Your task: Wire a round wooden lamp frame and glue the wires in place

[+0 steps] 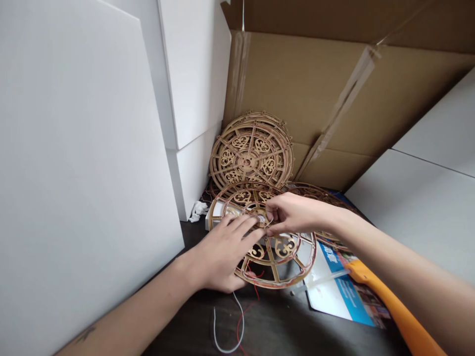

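A laser-cut wooden fretwork wheel (276, 252) lies tilted on the dark table, with red wire threaded along its rim. My left hand (226, 252) lies across its near side, fingers reaching toward the hub. My right hand (293, 215) comes in from the right, and its fingertips pinch a small pale piece (261, 218) at the hub. The hands hide most of the wheel's centre. A similar wheel (252, 151) stands leaning against cardboard behind them, and part of another (311, 193) shows beyond my right hand.
White foam boards (92, 173) rise along the left, and an opened cardboard box (308, 94) fills the back. A printed blue-and-white leaflet (341, 291) and an orange-handled tool (393, 306) lie at right. Loose white and red wires (226, 336) trail on the table.
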Available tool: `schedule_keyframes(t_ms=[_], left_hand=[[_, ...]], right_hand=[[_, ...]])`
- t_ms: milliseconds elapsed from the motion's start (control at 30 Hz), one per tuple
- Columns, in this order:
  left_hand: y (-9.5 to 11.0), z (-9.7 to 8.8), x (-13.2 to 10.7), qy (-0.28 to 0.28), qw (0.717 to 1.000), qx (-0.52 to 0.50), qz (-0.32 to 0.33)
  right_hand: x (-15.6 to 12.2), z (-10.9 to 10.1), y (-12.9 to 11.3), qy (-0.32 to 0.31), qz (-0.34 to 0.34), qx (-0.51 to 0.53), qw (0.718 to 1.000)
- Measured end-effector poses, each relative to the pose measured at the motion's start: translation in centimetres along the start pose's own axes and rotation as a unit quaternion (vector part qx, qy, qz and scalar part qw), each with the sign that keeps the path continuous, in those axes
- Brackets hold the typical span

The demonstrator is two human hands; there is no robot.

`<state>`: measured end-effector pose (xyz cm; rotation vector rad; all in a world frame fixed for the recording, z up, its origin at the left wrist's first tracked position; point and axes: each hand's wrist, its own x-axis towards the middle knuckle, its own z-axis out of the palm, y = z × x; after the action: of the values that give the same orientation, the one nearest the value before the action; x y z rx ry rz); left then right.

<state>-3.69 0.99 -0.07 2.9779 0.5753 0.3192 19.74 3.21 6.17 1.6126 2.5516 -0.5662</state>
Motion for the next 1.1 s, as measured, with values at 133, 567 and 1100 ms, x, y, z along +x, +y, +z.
schedule_keyframes(t_ms=[133,567,1100], left_hand=[[0.0,-0.3,0.1,-0.004,1.0,0.014,0.0],[0.1,-0.6,0.3,-0.009,1.0,0.021,0.008],[0.0,-0.7,0.5,-0.007,1.0,0.006,0.014]], right_hand=[[0.0,-0.2,0.1,-0.012,-0.007,-0.006,1.0],[0.6,-0.3,-0.2,-0.006,-0.032,-0.045,0.998],[1.0,-1.0,0.0,0.026,-0.07,-0.109,0.991]])
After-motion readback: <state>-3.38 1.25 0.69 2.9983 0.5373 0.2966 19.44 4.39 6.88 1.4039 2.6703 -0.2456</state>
